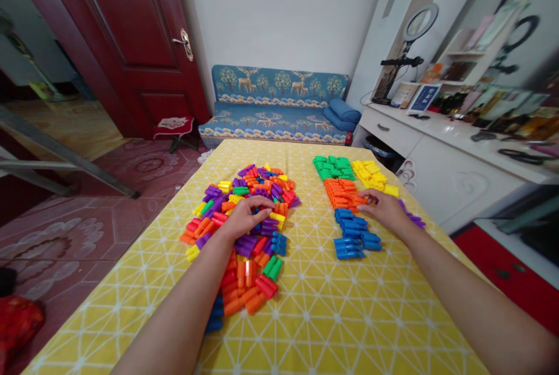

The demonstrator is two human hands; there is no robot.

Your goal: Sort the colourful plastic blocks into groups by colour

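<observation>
On the left lies a mixed pile of plastic pieces (247, 244), each shaped like joined tubes, in purple, orange, red, green, yellow and blue. My left hand (248, 216) is over this pile, fingers stretched to the right and thumb a little apart, close to an orange piece (282, 208). To the right, pieces lie grouped by colour. At the right edge of the orange group (340, 193), my right hand (384, 211) has its thumb and fingers around an orange plastic piece (357, 200). Blue pieces (351, 229) lie just nearer to me, partly beside that hand.
Beyond the orange group are green pieces (334, 167) and yellow pieces (370, 176). Purple pieces (411, 215) lie partly behind my right forearm. A yellow patterned cloth (305, 311) covers the table. A blue sofa (271, 116) and a white dresser (419, 154) stand beyond.
</observation>
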